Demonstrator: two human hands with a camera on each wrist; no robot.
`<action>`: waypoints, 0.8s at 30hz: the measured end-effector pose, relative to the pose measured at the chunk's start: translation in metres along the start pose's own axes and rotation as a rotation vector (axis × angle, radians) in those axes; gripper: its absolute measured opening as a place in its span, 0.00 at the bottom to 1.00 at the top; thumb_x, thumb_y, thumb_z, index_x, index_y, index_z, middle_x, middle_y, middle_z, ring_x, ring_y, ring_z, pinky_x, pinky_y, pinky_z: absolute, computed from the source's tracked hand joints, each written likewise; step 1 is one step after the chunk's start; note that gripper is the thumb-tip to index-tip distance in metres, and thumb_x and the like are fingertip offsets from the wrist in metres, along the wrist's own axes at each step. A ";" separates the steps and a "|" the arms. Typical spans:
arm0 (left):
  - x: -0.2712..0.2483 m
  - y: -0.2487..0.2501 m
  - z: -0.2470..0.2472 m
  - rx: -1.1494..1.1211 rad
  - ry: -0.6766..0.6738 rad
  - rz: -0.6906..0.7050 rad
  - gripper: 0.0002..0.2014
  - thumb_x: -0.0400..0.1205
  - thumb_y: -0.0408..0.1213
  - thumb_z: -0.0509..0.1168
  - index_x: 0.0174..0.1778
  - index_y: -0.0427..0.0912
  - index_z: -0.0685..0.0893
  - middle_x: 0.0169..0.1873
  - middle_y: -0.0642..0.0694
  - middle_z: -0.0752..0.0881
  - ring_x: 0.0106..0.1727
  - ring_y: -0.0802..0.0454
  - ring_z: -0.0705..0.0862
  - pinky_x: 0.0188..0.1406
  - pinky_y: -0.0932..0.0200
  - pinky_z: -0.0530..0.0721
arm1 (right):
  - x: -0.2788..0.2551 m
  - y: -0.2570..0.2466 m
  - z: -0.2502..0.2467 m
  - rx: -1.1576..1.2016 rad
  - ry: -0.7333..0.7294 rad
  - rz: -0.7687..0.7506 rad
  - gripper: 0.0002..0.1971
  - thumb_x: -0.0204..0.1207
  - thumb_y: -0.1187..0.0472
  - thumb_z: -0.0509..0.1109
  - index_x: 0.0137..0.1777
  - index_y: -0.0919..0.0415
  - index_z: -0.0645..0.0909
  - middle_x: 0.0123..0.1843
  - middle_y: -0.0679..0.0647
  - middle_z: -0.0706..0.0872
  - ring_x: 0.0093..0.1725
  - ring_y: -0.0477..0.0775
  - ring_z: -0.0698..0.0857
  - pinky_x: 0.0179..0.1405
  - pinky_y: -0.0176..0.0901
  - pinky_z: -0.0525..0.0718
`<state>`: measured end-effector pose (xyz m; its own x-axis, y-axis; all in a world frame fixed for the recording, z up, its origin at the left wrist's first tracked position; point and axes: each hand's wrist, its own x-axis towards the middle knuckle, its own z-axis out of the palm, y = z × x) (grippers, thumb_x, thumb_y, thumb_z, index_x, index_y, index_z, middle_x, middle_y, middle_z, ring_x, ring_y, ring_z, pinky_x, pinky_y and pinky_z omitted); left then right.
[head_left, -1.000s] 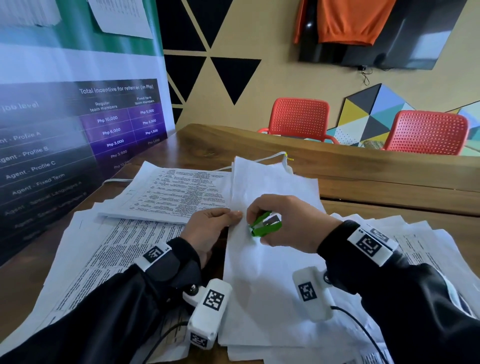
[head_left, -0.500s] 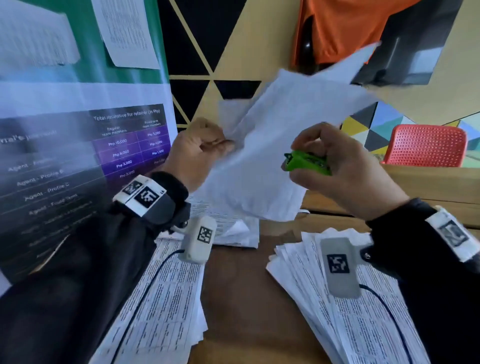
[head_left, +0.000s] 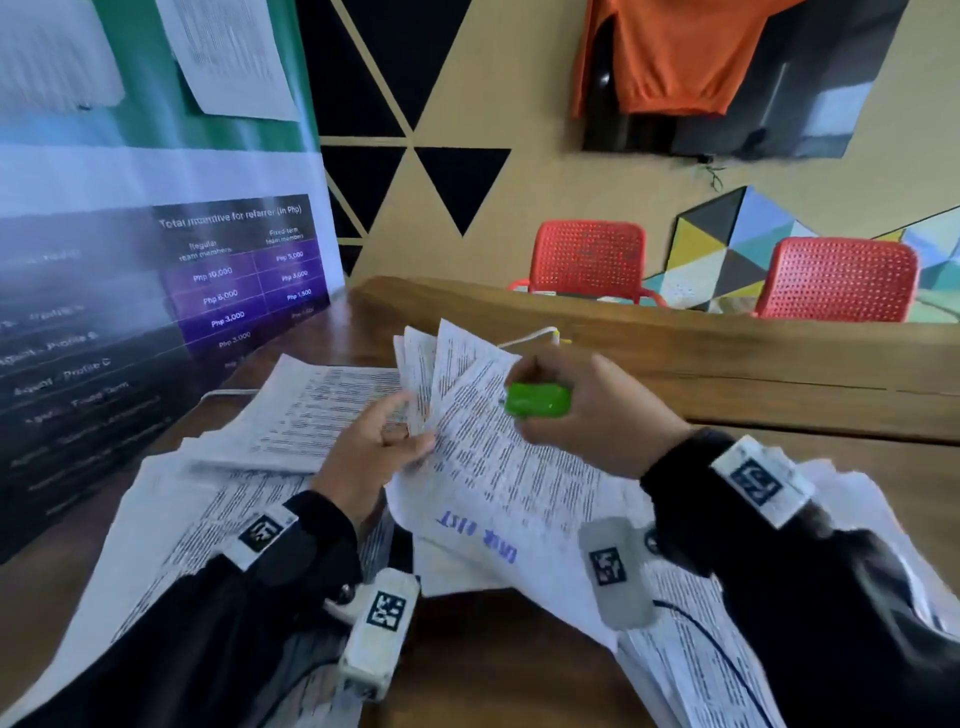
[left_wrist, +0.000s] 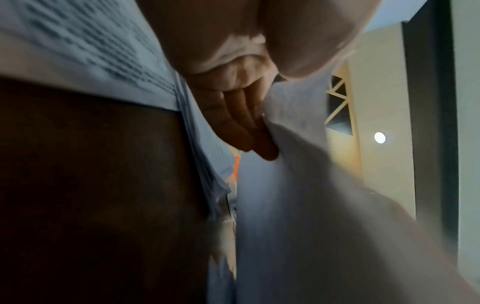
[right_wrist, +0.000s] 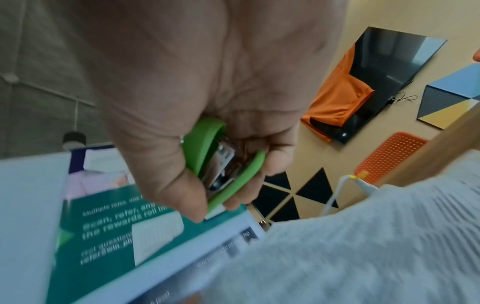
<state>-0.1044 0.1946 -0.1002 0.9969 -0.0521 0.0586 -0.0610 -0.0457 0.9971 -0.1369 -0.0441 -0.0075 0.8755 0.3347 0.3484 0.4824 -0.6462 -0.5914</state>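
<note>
Nearest the viewer, two loose stacks of printed sheets lie on the wooden table (head_left: 509, 665), the right stack (head_left: 691, 654) fanned at its edges and the left stack (head_left: 171, 525) spread wide. Above the gap between them, the left grip (head_left: 374, 452) pinches a sheaf of papers (head_left: 498, 467) at one corner, thumb on top and fingers (left_wrist: 241, 123) beneath. The sheets splay apart at their far ends and the lower end droops toward the table. The right grip (head_left: 592, 415) is closed round a green stapler (head_left: 537, 400), held at the sheaf's upper edge. In the right wrist view the stapler (right_wrist: 233, 164) stands slightly agape and seems to have no paper in its mouth. Beyond the hands lie a third stack (head_left: 311, 410), a white cable (head_left: 530, 335), a printed banner (head_left: 156, 291) and two red chairs (head_left: 592, 260). Likely hazards: because the sheets are fanned rather than squared, a staple driven now could miss the rear leaves or bind them askew. A leaf slipping from the light pinch would fall among the stacks below and be lost in them. The left thumb lies close to the stapling corner.
</note>
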 end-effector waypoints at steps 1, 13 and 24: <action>0.000 -0.001 0.001 -0.091 -0.021 -0.038 0.41 0.60 0.49 0.84 0.70 0.48 0.81 0.58 0.40 0.91 0.59 0.40 0.90 0.65 0.42 0.84 | 0.001 0.006 0.012 -0.021 -0.037 0.012 0.13 0.70 0.62 0.80 0.54 0.53 0.85 0.48 0.47 0.88 0.42 0.43 0.83 0.40 0.29 0.79; -0.017 0.009 0.013 -0.199 0.039 -0.076 0.05 0.76 0.32 0.76 0.36 0.45 0.94 0.42 0.36 0.94 0.38 0.43 0.91 0.47 0.51 0.89 | 0.002 0.016 0.047 -0.103 -0.022 -0.074 0.12 0.72 0.54 0.80 0.55 0.47 0.86 0.49 0.41 0.87 0.48 0.44 0.83 0.50 0.39 0.81; -0.023 0.015 0.014 -0.046 0.148 0.036 0.12 0.78 0.36 0.77 0.27 0.47 0.91 0.28 0.46 0.89 0.31 0.53 0.83 0.39 0.59 0.81 | 0.008 -0.001 0.056 -0.251 0.008 -0.159 0.09 0.71 0.55 0.77 0.52 0.49 0.86 0.47 0.46 0.86 0.47 0.51 0.83 0.47 0.52 0.82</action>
<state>-0.1292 0.1808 -0.0872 0.9907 0.0952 0.0975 -0.0979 -0.0003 0.9952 -0.1294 -0.0020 -0.0450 0.7886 0.4409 0.4286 0.5912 -0.7355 -0.3310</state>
